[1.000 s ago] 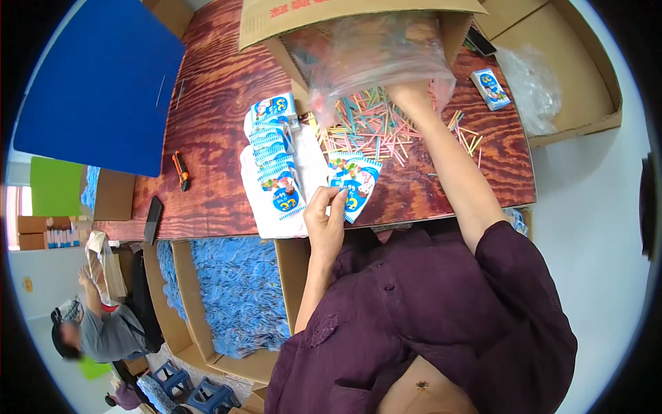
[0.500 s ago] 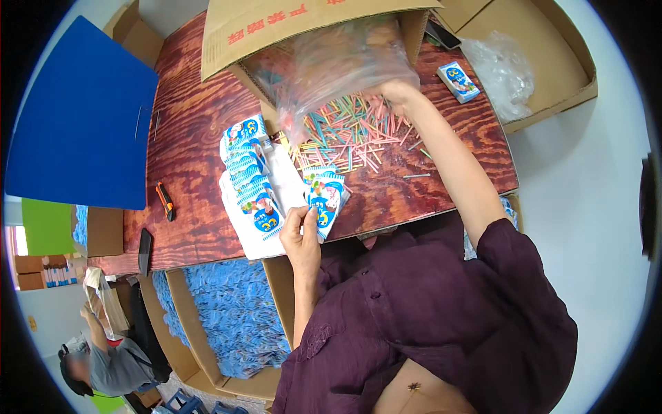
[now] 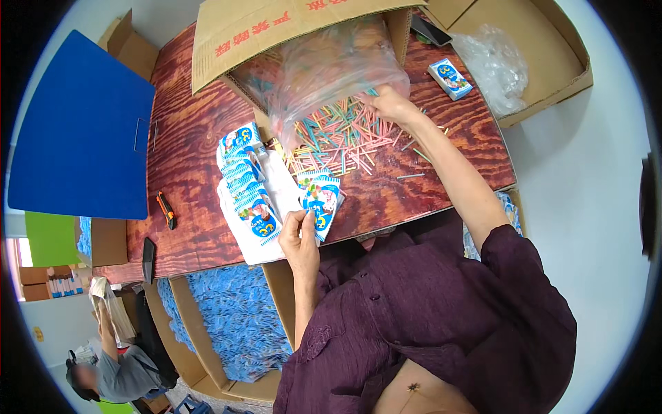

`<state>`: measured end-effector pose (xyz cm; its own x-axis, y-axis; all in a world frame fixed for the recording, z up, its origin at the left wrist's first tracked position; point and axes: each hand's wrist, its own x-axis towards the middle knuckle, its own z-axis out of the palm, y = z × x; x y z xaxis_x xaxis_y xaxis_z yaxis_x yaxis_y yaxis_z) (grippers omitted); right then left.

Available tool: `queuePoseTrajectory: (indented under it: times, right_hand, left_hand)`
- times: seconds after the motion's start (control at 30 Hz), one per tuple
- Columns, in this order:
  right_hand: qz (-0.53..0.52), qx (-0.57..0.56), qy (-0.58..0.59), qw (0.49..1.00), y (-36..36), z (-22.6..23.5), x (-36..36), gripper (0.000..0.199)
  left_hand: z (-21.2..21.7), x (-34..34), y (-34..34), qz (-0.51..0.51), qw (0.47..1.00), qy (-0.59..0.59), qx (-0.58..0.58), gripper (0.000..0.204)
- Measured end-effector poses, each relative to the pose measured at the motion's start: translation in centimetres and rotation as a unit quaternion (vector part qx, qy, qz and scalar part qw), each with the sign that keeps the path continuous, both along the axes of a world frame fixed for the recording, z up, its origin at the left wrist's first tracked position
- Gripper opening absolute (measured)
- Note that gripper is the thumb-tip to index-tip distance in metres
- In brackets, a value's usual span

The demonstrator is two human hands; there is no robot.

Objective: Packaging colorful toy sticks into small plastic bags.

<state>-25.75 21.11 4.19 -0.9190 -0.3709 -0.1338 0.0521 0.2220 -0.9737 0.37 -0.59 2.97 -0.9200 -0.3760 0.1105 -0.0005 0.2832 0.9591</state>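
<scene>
My left hand [image 3: 299, 241] is closed, thumb and fingers pinching the lower edge of a small blue-and-white packet [image 3: 322, 200]. That packet lies over similar ones on a white sheet [image 3: 243, 238]. Left of it runs an overlapping row of packets [image 3: 252, 193]. My right hand [image 3: 391, 105] reaches in at the mouth of a clear plastic bag [image 3: 331, 72], above a heap of thin pink, yellow and green-blue sticks [image 3: 338, 141]. Its fingers are drawn together, a green-blue stick showing by the tips; what they hold is partly hidden.
The bag lies in a cardboard box [image 3: 289, 31] open toward me. A small carton [image 3: 449, 78], a phone [image 3: 432, 31] and an orange cutter [image 3: 165, 210] are on the wood-grained table [image 3: 189, 124]. Below the edge, a box holds blue wrappers [image 3: 234, 317]. A person [image 3: 127, 372] sits at lower left.
My right hand has shifted a little up and left at the bag's mouth, its fingers now showing more. The bag, blurred before, looks steadier. My left hand keeps its pinch on the packet.
</scene>
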Motion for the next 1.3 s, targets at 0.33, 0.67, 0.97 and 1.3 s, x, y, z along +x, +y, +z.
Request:
queuePoseTrajectory:
  times: [0.33, 0.67, 0.97, 1.3]
  right_hand:
    - [0.129, -0.328, -0.277, 0.894, 0.8, -0.8, 3.9, 0.028]
    - [0.182, -0.289, -0.293, 0.893, -2.8, -2.8, 13.5, 0.01]
    - [0.043, -0.255, -0.168, 0.951, -2.6, 0.7, 15.5, 0.01]
    - [0.04, -0.1, 0.036, 0.994, -1.2, -4.8, 16.3, 0.013]
  left_hand:
    - [0.5, 0.1, 0.3, 0.017, 0.997, -0.004, 0.078, 0.01]
    - [1.3, -4.9, 3.5, -0.107, 0.97, 0.108, 0.19, 0.011]
    - [0.1, -4.6, 4.3, -0.069, 0.979, 0.057, 0.185, 0.011]
    - [-1.3, -1.5, 0.5, 0.036, 0.946, 0.065, 0.317, 0.012]
